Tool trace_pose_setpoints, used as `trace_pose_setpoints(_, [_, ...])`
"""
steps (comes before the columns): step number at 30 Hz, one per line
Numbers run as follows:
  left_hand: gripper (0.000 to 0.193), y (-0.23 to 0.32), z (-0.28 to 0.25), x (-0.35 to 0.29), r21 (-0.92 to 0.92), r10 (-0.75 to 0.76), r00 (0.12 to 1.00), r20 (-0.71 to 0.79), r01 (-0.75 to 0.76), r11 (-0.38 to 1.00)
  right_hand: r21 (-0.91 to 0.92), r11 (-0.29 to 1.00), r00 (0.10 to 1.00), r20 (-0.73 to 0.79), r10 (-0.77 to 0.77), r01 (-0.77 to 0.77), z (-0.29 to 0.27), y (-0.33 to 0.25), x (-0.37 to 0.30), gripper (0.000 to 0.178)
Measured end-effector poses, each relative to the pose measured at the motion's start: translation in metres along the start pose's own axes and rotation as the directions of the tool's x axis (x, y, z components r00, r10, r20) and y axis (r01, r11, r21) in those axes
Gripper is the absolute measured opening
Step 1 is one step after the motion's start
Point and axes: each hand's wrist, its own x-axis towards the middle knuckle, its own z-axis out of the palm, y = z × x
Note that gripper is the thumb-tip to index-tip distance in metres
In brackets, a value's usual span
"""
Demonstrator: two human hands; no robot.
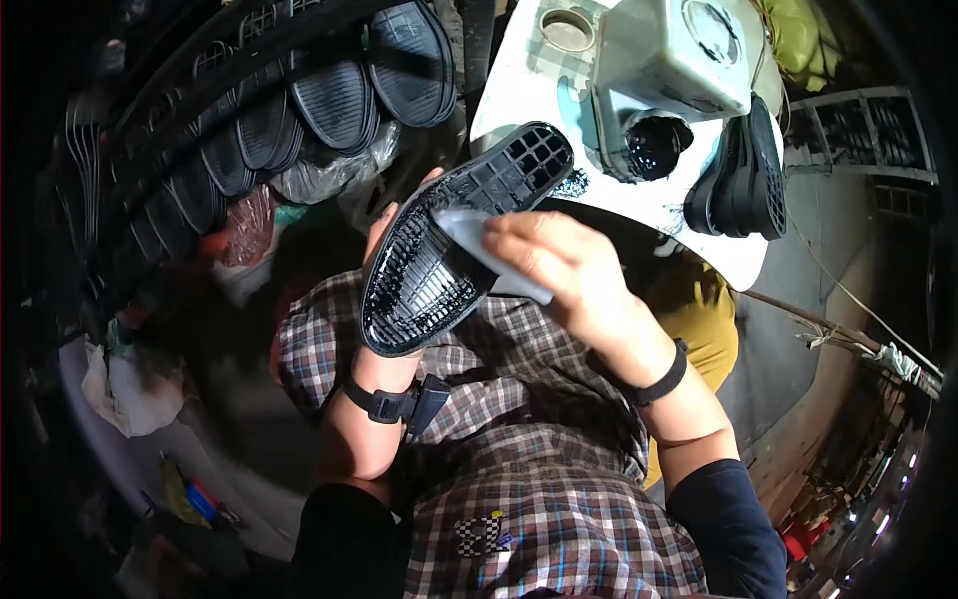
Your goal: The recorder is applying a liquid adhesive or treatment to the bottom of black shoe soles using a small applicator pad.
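Observation:
Across the middle of the head view lies a black shoe sole (414, 285), tilted, its ribbed and gridded inner side up. Wet, glossy black stuff coats much of its wider near part. My left hand (379, 235) supports it from below and along its left edge; the sole hides most of that hand. Between the fingers of my right hand (574, 265) is a flat pale-grey piece (465, 230), held slanted against the sole's middle. The piece is slightly blurred, and I cannot tell its exact kind.
Beyond the sole, a white table (499, 95) carries a cut-open plastic jug (674, 60) with black stuff at its opening. Several soles (743, 180) stand together at its right. A rack of soles (334, 95) fills the upper left. Bags (329, 180) hang below it.

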Motion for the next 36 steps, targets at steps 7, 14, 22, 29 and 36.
trace_pose_setpoints(7, [0.06,-0.003,0.008,-0.006,-0.035,-0.05,0.998,0.028,0.051,0.998,-0.09,0.986,0.982,-0.137,0.127,-0.14,-0.001,0.041,-0.019,0.051])
trace_pose_setpoints(14, [0.059,-0.001,0.005,-0.001,0.281,0.021,1.0,0.014,-0.024,0.959,-0.107,0.963,0.963,-0.135,0.232,-0.247,-0.008,0.062,-0.022,0.052])
trace_pose_setpoints(22, [0.061,0.0,0.001,-0.004,0.737,0.159,0.984,0.085,-0.169,0.654,-0.088,0.987,0.987,-0.095,0.126,-0.135,-0.007,0.058,-0.015,0.047])
trace_pose_setpoints(29, [0.063,-0.001,-0.002,-0.001,0.941,0.23,0.954,0.191,-0.245,0.232,-0.064,0.987,0.988,-0.052,0.142,-0.146,-0.01,0.049,-0.016,0.053])
trace_pose_setpoints(36, [0.064,0.003,-0.007,-0.005,0.929,0.237,0.913,0.332,-0.273,-0.248,-0.073,0.988,0.988,-0.089,0.128,-0.135,-0.011,0.06,-0.012,0.054])
